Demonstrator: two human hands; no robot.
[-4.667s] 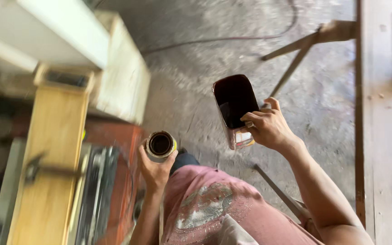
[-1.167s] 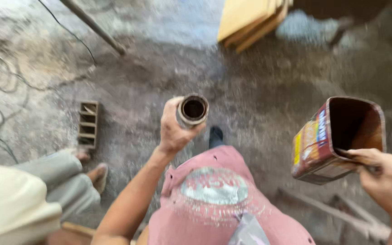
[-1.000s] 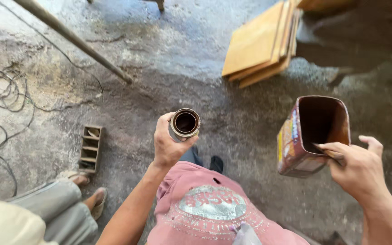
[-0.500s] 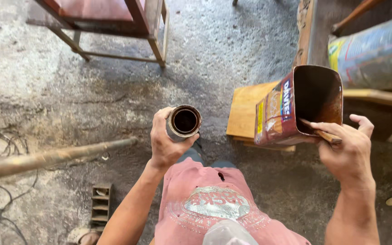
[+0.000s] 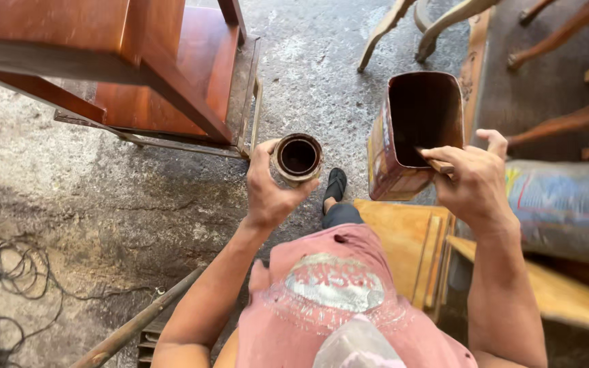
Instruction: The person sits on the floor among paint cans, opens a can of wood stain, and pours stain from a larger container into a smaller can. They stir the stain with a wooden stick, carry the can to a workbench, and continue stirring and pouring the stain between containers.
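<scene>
My left hand (image 5: 268,185) grips a small round tin (image 5: 298,158), open at the top and dark inside, held upright in front of my chest. My right hand (image 5: 470,178) holds a larger rectangular can (image 5: 412,136) with its top cut away, dark brown inside and with a coloured label on its side. A thin wooden stick (image 5: 438,163) is pinched by the right fingers against the can's rim and dips into it. The two containers are apart, the can to the right of the tin.
A reddish wooden table or stool (image 5: 138,75) stands at upper left on the rough concrete floor. Carved chair legs (image 5: 431,20) lie at the top right. Wooden boards (image 5: 410,245) and a rolled sack (image 5: 567,204) are on the right. A cable (image 5: 15,286) and a pole (image 5: 138,327) lie at lower left.
The view has swung across the floor: the red furniture now fills the upper left and the boards sit by my right side. Both hands still hold their containers in much the same pose.
</scene>
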